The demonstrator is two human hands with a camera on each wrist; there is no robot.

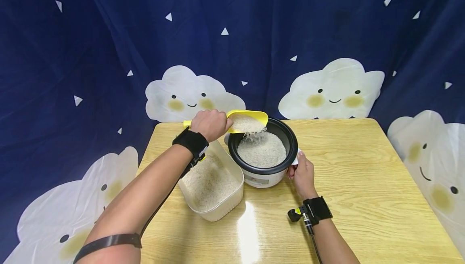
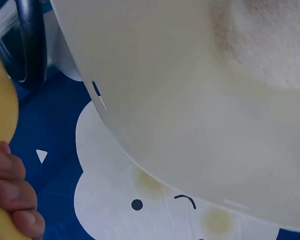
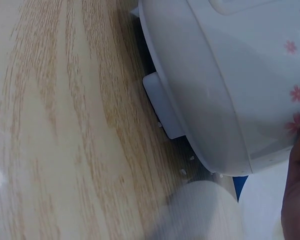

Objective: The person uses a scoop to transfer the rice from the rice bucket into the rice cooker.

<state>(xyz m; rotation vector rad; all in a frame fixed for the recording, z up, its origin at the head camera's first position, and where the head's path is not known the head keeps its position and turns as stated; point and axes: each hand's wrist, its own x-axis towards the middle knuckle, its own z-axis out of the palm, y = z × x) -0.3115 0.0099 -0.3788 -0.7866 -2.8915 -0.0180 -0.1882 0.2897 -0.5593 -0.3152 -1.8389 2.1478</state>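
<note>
My left hand (image 1: 211, 124) grips the handle of a yellow scoop (image 1: 259, 115), its fingers (image 2: 15, 195) curled round it in the left wrist view. The scoop, with rice (image 1: 247, 123) in it, tilts over a white rice cooker (image 1: 272, 180) with a black rim. Grains fall from its lip onto the rice (image 1: 263, 153) inside the pot. At the cooker's right side, my right hand (image 1: 304, 175) holds the white side handle (image 1: 298, 157); in the right wrist view only part of that hand (image 3: 297, 190) shows, beside the cooker's flower-printed wall.
A cream bin (image 1: 237, 181) holding rice (image 1: 210, 183) stands left of the cooker, partly under my left forearm. Both stand on a wooden table (image 1: 363, 175). A few loose grains lie by the cooker's base. Behind the table hangs a blue curtain (image 1: 254, 54) with white clouds.
</note>
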